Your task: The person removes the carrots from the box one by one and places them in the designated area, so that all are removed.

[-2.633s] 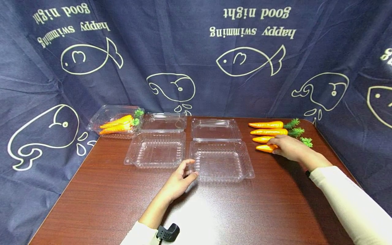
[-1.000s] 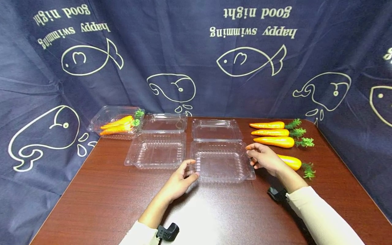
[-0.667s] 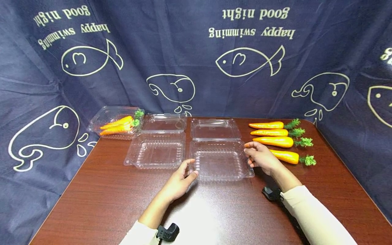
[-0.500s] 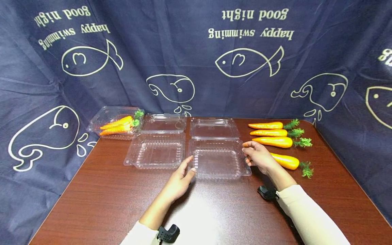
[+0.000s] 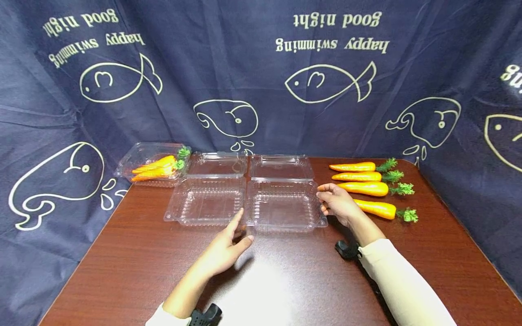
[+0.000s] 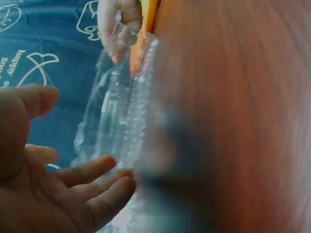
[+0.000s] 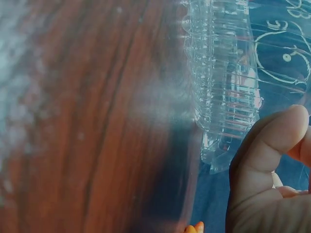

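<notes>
A clear plastic clamshell container [image 5: 285, 209] lies with its lid folded back on the table. My right hand [image 5: 340, 206] is at its right edge, fingers bent and thumb close to the index finger, and appears to pinch the rim; the exact contact is hard to see. My left hand [image 5: 218, 251] is just in front of the container's left front corner, fingers extended, holding nothing. In the left wrist view, its fingers [image 6: 92, 170] show spread near the clear plastic. A second open clamshell [image 5: 210, 203] stands right beside the first, on its left.
Several orange carrots with green tops [image 5: 363, 189] lie at the right; the nearest carrot [image 5: 377, 209] is partly behind my right hand. At the far left, a clamshell [image 5: 140, 156] holds carrots [image 5: 157, 170]. A dark blue printed cloth [image 5: 261, 90] hangs behind the brown table [image 5: 122, 271].
The right container has slid left and away, now close against the second one. My right hand moved along with it after leaving the nearest carrot; my left hand has drawn back toward me.
</notes>
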The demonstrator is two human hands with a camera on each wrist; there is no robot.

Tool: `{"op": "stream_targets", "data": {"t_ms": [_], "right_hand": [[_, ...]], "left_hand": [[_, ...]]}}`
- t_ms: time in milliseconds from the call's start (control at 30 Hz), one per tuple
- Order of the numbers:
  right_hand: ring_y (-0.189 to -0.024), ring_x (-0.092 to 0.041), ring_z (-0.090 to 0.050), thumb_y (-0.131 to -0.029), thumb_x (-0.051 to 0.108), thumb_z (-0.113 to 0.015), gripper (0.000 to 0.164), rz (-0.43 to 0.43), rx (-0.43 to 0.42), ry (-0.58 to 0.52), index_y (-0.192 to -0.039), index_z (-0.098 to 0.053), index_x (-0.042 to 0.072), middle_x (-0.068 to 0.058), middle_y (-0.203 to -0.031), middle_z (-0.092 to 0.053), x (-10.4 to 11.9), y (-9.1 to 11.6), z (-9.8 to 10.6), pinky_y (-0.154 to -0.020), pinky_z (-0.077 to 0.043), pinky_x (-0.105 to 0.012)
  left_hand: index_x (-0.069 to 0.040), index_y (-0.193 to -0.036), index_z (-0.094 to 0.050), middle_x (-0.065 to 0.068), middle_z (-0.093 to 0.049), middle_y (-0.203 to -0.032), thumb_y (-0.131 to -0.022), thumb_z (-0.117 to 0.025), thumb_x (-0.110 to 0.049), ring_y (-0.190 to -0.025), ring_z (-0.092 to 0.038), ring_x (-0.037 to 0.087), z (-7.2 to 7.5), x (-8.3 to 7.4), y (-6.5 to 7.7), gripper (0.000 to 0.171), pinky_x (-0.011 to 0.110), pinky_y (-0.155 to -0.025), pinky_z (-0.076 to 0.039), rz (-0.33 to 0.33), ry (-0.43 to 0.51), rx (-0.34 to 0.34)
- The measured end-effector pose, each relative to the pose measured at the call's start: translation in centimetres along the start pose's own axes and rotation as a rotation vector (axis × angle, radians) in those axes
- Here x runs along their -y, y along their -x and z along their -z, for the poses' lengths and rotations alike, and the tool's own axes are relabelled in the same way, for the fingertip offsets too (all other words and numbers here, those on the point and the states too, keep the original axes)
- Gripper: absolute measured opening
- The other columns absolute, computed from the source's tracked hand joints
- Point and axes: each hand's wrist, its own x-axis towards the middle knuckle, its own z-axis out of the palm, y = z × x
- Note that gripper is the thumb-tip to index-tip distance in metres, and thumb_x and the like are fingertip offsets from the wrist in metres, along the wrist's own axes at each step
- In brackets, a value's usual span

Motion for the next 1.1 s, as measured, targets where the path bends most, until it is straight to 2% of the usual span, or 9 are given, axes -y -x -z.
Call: {"op": "stream_targets", "data": {"t_ms": [133,233,400,600,800,1100], "right_hand": [[-0.052,-0.006,-0.049,-0.102,0.007,-0.050,0.031,-0.008,0.006,-0.004,-0.127,-0.038,-0.004,-0.002,-0.079,-0.046,0.0,-0.4,-0.1,-0.047,-0.045,-0.016],[-0.053,-0.005,-0.047,-0.102,0.007,-0.048,0.034,-0.003,0.018,-0.012,-0.131,-0.037,-0.006,-0.002,-0.080,-0.045,0.0,-0.5,-0.1,-0.047,-0.044,-0.015],[-0.052,-0.003,-0.044,-0.103,0.005,-0.042,0.037,-0.003,0.031,-0.046,-0.136,-0.035,-0.009,0.000,-0.076,-0.044,0.2,-0.6,-0.3,-0.045,-0.041,-0.013],[-0.052,-0.004,-0.044,-0.103,0.005,-0.042,0.041,0.004,0.048,-0.049,-0.140,-0.033,-0.011,-0.001,-0.076,-0.045,0.2,-1.0,-0.9,-0.045,-0.041,-0.014],[-0.053,-0.004,-0.044,-0.103,0.007,-0.043,0.041,-0.001,0.033,-0.037,-0.140,-0.033,-0.008,0.000,-0.077,-0.044,-0.1,-1.2,-1.0,-0.046,-0.042,-0.015],[-0.059,-0.006,-0.049,-0.104,0.010,-0.046,0.043,0.002,0.013,-0.030,-0.142,-0.033,-0.005,-0.004,-0.088,-0.047,-0.2,-1.0,-1.4,-0.050,-0.044,-0.016]], "left_hand": [[-0.004,-0.155,-0.028,0.024,-0.057,-0.134,-0.098,-0.062,-0.027,-0.121,-0.056,0.040,1.9,-0.2,0.8,0.071,0.055,-0.098,-0.046,-0.059,-0.100,0.057],[-0.006,-0.153,-0.035,0.020,-0.059,-0.133,-0.098,-0.062,-0.029,-0.120,-0.058,0.037,3.6,-0.4,1.2,0.065,0.055,-0.098,-0.046,-0.113,-0.201,0.097],[-0.006,-0.148,-0.044,0.017,-0.058,-0.135,-0.098,-0.062,-0.032,-0.119,-0.058,0.036,6.8,-0.6,1.8,0.059,0.054,-0.098,-0.046,-0.168,-0.347,0.106],[-0.004,-0.142,-0.051,0.015,-0.056,-0.138,-0.097,-0.064,-0.029,-0.119,-0.058,0.036,10.8,-0.6,1.8,0.053,0.054,-0.097,-0.046,-0.173,-0.457,0.049],[0.002,-0.135,-0.055,0.021,-0.059,-0.132,-0.096,-0.064,-0.021,-0.116,-0.059,0.039,14.0,0.0,0.4,0.047,0.055,-0.097,-0.045,-0.218,-0.519,-0.011],[0.007,-0.125,-0.058,0.029,-0.062,-0.121,-0.093,-0.062,-0.015,-0.111,-0.058,0.045,17.8,2.4,-2.4,0.040,0.058,-0.093,-0.044,-0.091,-0.581,-0.163]]}}
